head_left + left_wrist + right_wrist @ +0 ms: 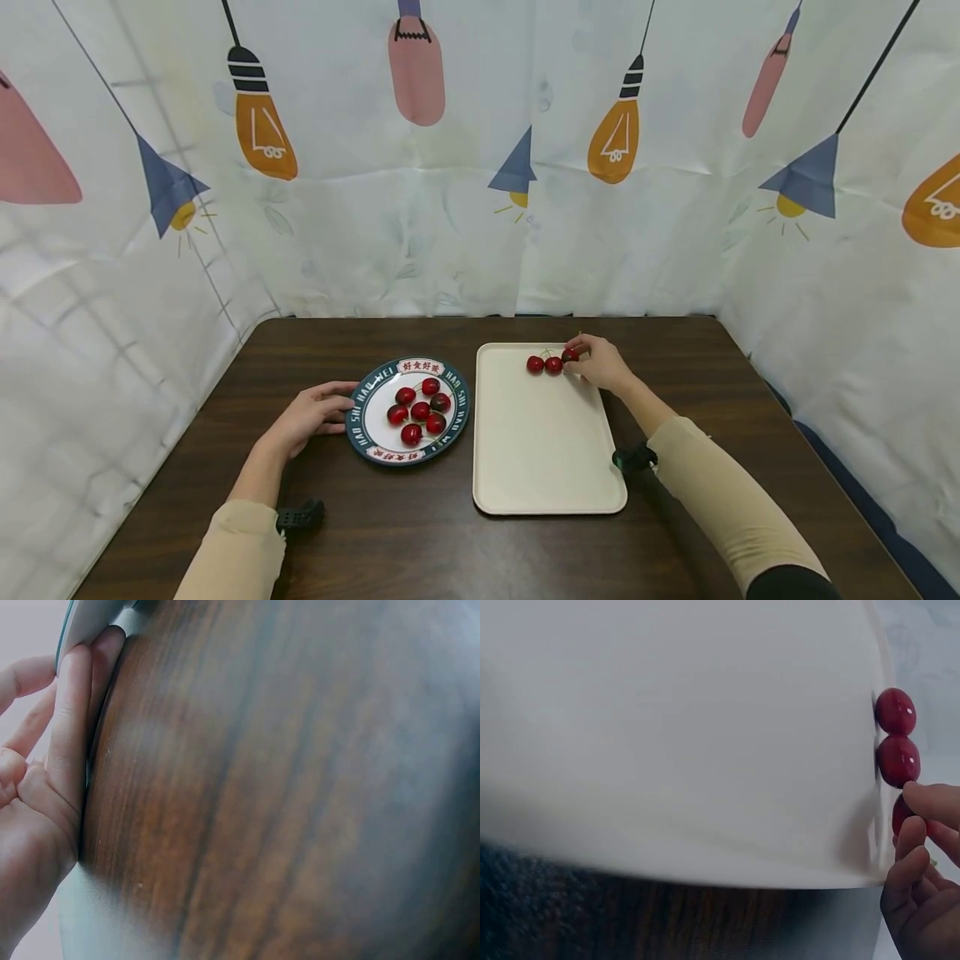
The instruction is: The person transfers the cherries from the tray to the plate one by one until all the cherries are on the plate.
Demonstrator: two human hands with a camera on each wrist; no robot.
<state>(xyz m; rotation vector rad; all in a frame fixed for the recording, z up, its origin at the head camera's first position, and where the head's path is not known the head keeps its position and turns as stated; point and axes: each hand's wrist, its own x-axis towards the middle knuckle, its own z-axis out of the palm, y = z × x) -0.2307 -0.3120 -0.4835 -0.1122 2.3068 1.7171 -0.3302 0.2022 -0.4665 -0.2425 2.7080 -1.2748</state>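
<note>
In the head view my right hand (600,363) pinches a dark red cherry (570,355) at the top right corner of a cream rectangular tray (546,450). To its left, two more cherries (543,365) sit in a row along the tray's far edge. The right wrist view shows thumb and fingertips around the cherry (904,814), partly hiding it. My left hand (313,414), fingers fairly straight, touches the left rim of a round plate (369,433) with a blue-green patterned border. Several stemmed cherries (420,411) lie in that plate.
Both plate and tray stand on a dark brown wooden table (390,533), the plate left of the tray with a narrow gap between. A white curtain (450,250) printed with lamps hangs behind and along the sides. Dark bands circle both wrists.
</note>
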